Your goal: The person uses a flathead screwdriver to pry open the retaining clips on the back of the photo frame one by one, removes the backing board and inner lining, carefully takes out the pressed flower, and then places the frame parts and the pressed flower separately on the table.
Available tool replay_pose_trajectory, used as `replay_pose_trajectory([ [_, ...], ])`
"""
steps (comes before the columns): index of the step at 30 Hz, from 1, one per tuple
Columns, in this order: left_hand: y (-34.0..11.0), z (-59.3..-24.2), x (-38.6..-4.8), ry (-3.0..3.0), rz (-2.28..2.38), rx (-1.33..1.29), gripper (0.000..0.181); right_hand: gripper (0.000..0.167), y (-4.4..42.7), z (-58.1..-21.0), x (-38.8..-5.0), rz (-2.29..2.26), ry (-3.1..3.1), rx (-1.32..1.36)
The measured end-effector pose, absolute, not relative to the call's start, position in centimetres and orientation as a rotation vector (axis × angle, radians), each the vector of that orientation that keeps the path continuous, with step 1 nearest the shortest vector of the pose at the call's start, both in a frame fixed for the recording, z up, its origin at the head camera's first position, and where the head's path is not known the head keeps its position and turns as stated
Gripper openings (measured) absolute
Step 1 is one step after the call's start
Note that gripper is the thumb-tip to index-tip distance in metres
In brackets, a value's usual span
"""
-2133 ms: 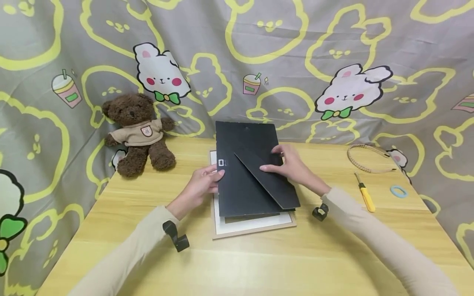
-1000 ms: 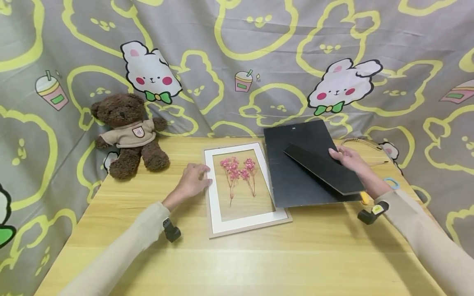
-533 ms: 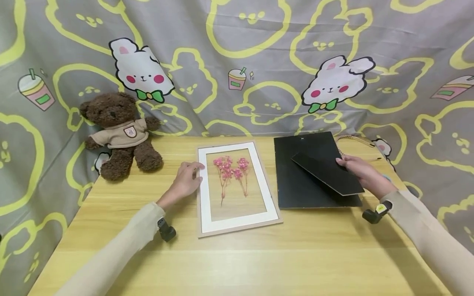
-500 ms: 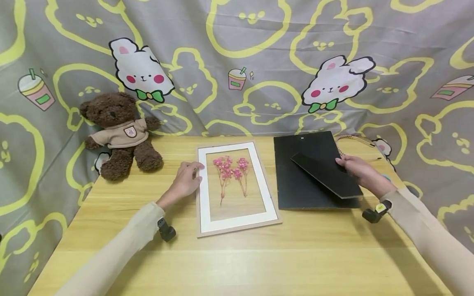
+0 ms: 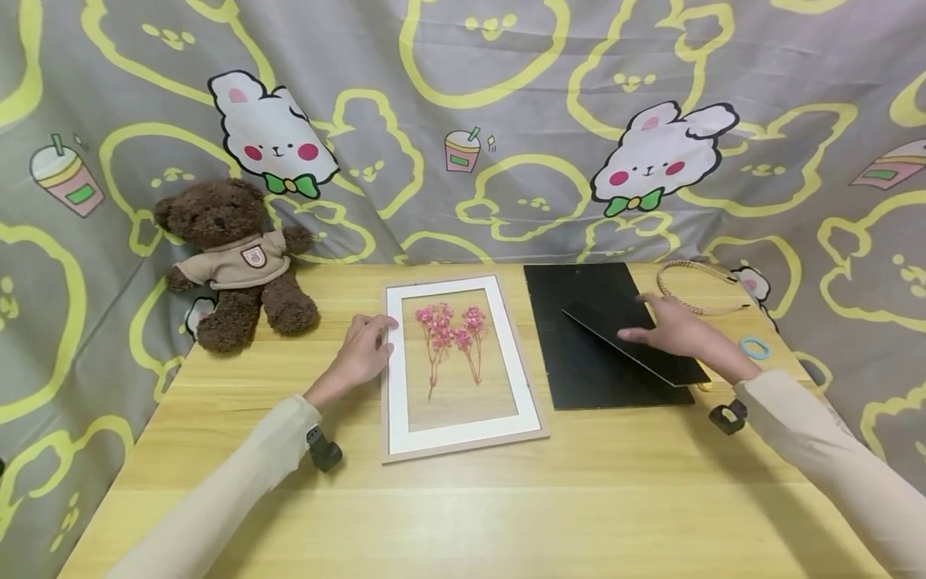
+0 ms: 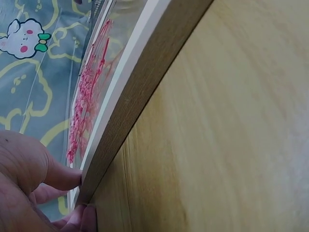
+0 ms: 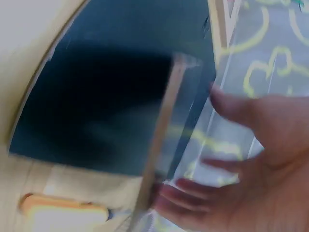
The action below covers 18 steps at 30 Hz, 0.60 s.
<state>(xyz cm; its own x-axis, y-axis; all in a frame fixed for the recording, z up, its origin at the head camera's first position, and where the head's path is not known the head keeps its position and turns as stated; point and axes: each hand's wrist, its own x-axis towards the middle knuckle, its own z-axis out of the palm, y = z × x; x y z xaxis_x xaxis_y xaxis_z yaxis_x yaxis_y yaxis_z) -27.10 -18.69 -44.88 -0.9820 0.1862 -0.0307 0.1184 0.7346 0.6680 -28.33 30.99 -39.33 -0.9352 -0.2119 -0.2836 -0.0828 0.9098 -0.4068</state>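
A picture frame (image 5: 530,416) with a white mat and pressed pink flowers (image 5: 437,322) lies flat on the table. My left hand (image 5: 359,350) grips its left edge; in the left wrist view the thumb (image 6: 65,175) and fingertips touch the wooden rim (image 6: 126,104). To the right of it lies a black backing board (image 5: 571,358), its stand leg (image 5: 644,354) tilted up. Over this leg hovers my right hand (image 5: 676,328), thumb and fingers spread. The right wrist view is blurred, with the fingers (image 7: 186,200) close to the leg's edge; contact is hard to tell.
A brown teddy bear (image 5: 227,269) sits at the back left. Beyond the board are a braided headband (image 5: 669,293) and a blue ring (image 5: 755,347). A yellow-handled screwdriver (image 7: 65,209) is mostly hidden in the head view. A patterned curtain (image 5: 521,217) hangs behind the table (image 5: 463,515).
The right hand carried the backing board off the frame to the right, laid it on the table and loosened its grip. The flowers came into view. The left hand stays at the frame's edge.
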Motion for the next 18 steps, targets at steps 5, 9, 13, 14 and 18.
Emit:
replay_pose_trajectory([
  [5,-18.7,-44.9,-27.1,2.836,1.063,0.257,0.040,0.090,28.7,-40.5,-27.3,-0.349,2.748,-0.306],
  [9,-18.7,-45.0,-27.2,2.837,1.048,0.285,0.039,0.088,28.3,-41.3,-26.9,-0.286,2.805,-0.292],
  [13,-18.7,-44.9,-27.2,2.846,1.046,0.275,0.040,0.086,28.7,-41.4,-26.9,-0.312,2.844,-0.322],
  [14,-18.7,-44.8,-27.2,2.846,1.044,0.268,0.040,0.087,28.8,-41.4,-26.8,-0.321,2.846,-0.321],
  [18,-18.8,-44.9,-27.3,2.846,1.025,0.262,0.039,0.087,29.1,-41.6,-26.6,-0.333,2.850,-0.311],
])
